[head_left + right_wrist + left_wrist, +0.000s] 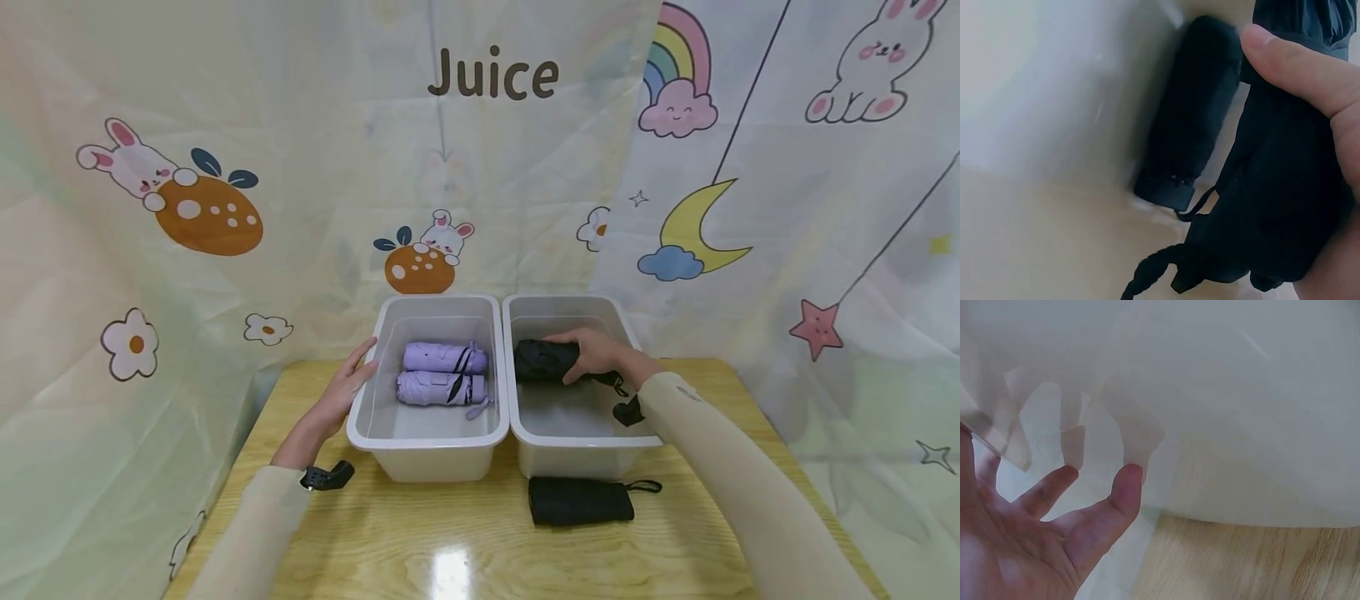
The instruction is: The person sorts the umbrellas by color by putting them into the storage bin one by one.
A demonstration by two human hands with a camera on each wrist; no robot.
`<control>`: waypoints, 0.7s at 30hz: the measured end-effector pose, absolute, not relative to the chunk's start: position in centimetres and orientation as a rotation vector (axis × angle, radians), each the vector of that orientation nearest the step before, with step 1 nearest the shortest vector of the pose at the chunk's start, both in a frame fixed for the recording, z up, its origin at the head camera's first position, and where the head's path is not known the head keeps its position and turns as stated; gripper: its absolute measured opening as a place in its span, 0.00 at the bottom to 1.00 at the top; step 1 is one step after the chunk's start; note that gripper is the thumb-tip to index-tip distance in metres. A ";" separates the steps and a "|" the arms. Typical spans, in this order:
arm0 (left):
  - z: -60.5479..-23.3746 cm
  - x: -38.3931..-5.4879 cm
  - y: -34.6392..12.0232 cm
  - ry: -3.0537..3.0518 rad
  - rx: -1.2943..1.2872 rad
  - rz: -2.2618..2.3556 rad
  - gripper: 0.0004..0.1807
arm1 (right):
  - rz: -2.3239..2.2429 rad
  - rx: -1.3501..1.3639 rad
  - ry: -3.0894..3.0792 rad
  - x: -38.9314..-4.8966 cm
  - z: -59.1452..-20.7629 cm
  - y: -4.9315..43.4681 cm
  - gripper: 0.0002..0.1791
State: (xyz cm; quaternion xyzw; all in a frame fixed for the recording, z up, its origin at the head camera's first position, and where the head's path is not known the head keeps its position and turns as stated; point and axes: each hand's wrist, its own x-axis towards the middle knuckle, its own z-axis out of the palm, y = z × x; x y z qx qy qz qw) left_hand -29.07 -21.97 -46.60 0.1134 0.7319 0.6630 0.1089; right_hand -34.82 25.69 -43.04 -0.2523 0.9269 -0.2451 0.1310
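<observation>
My right hand (597,352) grips a black folded umbrella (542,360) inside the right white bin (585,439). In the right wrist view, the thumb lies along the gripped umbrella (1272,187), whose cord hangs from its lower end. Beside it, a second black folded umbrella (1191,106) lies in the bin. My left hand (341,396) is at the outer left side of the left white bin (427,443), its fingers spread against the wall (1241,425). Two lilac folded umbrellas (444,358) lie side by side in that bin.
In front of the right bin, a black sleeve-like item (581,502) with a loop lies on the wooden table (360,550). The bins stand side by side, rims close together. A printed curtain (315,208) hangs behind the table and along its sides.
</observation>
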 end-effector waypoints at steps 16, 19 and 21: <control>-47.5 -29.3 -21.9 2.204 0.332 1.942 0.35 | -0.622 -0.511 2.602 -36.0 -46.7 24.2 0.48; -47.4 -29.3 -22.0 2.212 0.319 1.944 0.34 | -0.648 -0.491 2.594 -36.4 -47.1 24.1 0.48; -47.3 -29.3 -22.0 2.210 0.316 1.942 0.34 | -0.670 -0.473 2.585 -36.6 -47.3 24.0 0.49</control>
